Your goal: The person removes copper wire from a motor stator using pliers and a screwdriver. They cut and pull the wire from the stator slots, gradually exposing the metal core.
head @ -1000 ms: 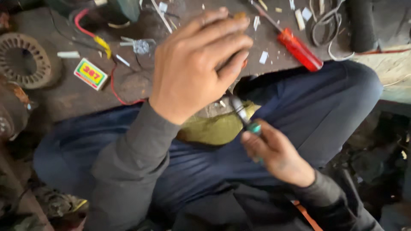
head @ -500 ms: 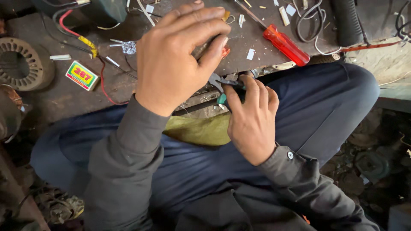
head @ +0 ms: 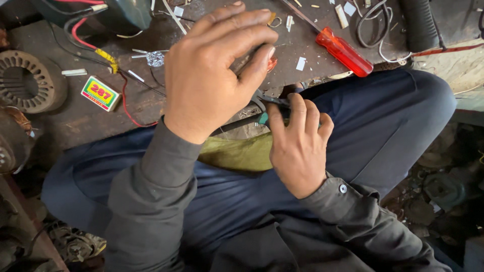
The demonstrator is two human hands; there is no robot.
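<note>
Pliers (head: 266,103) in right hand (head: 298,146), jaws up-left.

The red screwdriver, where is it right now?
In the head view the red screwdriver lies on the workbench at upper right, untouched, beyond the right hand and just left of a coiled grey cable.

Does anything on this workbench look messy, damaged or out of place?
Yes. Small white scraps lie scattered over the dark bench, around the red screwdriver. Loose red wire snakes across it beside the left hand. Nothing looks broken.
</note>
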